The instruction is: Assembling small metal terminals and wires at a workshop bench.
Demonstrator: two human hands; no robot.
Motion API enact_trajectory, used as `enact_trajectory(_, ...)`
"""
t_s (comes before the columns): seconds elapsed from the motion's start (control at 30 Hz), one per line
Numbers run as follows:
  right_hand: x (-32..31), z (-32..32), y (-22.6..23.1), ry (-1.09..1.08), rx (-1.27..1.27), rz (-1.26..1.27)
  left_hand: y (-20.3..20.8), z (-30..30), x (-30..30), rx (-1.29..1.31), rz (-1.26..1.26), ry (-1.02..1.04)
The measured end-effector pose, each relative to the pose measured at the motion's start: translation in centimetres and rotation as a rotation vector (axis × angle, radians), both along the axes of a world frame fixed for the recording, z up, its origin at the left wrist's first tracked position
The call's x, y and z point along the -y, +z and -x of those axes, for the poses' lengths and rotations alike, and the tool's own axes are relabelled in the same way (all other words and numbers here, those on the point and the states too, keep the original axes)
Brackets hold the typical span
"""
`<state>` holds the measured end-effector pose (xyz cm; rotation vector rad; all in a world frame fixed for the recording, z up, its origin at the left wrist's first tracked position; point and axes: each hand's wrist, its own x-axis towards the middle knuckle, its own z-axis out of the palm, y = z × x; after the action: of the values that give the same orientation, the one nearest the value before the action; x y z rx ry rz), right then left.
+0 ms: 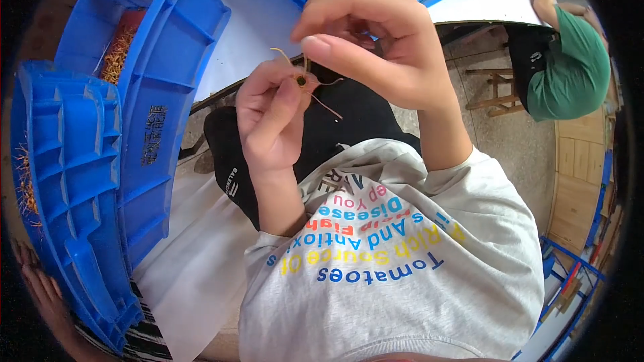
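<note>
A: What's in the grip, and how steady is it?

B: The left hand point(272, 117) pinches 1 small ring-shaped coil point(302, 81) between thumb and fingers, its thin leads point(326, 106) splaying out past the pinch. Just above it the right hand point(386, 47) curls near an upper lead point(306, 64); I can't tell whether it grasps that lead

A: What could go wrong?

B: A sharp tug from above might bend or snap a lead. If the pinch is too light, the same tug could twist the coil out, probably onto the black trousers point(362, 121) below the grip

A: Any writing?

B: Below the grip, the pale T-shirt point(402, 315) carries legible lettering in at least 4 colours, upside down here. Below and left, the trousers bear white lettering. Farther left, dark block markings point(154, 135) on the blue crate point(147, 188) are too blurred to read
</note>
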<state>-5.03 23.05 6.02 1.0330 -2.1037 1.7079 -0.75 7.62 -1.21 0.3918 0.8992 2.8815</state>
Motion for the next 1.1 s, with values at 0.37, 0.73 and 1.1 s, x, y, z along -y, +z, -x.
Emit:
enact_trajectory(0.37,-0.8,-2.0,-1.3,-0.095,-0.011,0.022,-0.2,0.3,0.1,-0.170,0.111,0.236)
enact_trajectory(0.73,-1.0,-2.2,-1.6,-0.224,-0.077,0.116,0.1,0.0,0.1,-0.385,0.323,0.565)
enact_trajectory(1.1,-0.3,-3.1,-1.8,-0.149,0.002,0.112,0.7,-0.3,-1.2,-0.284,0.337,0.632)
